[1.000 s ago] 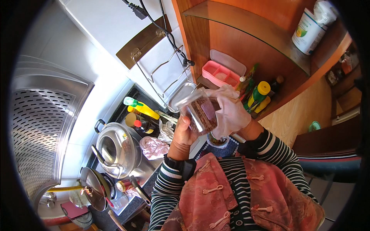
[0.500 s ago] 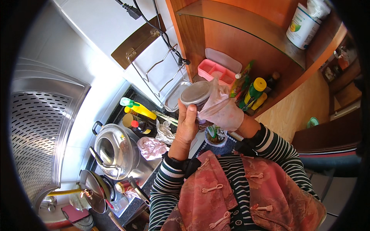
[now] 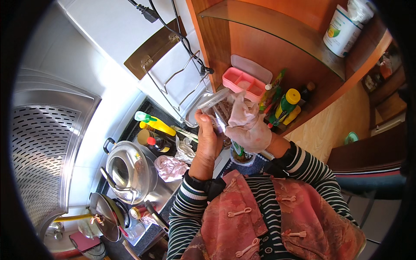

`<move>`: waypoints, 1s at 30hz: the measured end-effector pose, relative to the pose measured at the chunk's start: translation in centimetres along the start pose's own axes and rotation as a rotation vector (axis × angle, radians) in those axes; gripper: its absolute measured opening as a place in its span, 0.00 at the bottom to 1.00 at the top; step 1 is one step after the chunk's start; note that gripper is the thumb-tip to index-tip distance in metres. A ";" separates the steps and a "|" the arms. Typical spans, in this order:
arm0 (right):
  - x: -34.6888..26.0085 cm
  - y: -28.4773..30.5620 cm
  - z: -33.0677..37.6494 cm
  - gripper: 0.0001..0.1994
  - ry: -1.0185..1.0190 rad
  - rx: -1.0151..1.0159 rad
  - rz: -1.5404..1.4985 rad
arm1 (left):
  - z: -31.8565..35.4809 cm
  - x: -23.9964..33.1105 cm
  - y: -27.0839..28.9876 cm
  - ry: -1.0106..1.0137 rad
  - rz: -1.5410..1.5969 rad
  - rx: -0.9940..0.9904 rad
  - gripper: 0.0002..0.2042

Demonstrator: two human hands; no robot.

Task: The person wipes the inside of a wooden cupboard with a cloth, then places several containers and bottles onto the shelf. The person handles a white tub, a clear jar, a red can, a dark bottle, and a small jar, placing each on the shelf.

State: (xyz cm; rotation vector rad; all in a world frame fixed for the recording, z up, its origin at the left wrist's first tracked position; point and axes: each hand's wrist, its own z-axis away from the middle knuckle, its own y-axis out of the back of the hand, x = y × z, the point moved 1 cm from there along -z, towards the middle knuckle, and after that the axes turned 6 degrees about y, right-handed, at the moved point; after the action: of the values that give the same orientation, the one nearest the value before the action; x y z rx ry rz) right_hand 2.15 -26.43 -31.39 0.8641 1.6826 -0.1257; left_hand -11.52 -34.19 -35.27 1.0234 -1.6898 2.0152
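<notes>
At chest height before the wooden shelf, we now hold the clear jar (image 3: 218,109) tipped with its mouth toward us, nearer the shelf than a second ago. Our left hand (image 3: 207,141) wraps its side; our gloved right hand (image 3: 249,130) pinches at the rim. Dark brown pieces fill it. A pink tray (image 3: 242,82) sits behind.

striped sleeves, pink vest, thin glove (image 3: 249,130)
</notes>
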 end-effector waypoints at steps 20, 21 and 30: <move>0.3 0.3 -0.2 0.03 0.436 0.026 0.377 | 0.7 0.6 0.1 -0.004 -0.215 -0.160 0.48; 0.1 0.0 -0.3 0.07 0.504 0.087 0.512 | 0.7 0.6 0.2 0.075 -0.244 -0.096 0.53; -1.0 1.8 -0.9 0.10 0.294 -0.290 0.631 | 1.2 1.0 0.7 0.193 -0.195 -0.201 0.54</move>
State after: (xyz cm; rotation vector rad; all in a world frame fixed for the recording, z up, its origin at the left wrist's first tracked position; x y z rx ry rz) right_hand 2.60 -25.15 -29.57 1.1841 1.5607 0.6862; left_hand -12.22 -35.70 -35.03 0.8595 -1.5868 1.7226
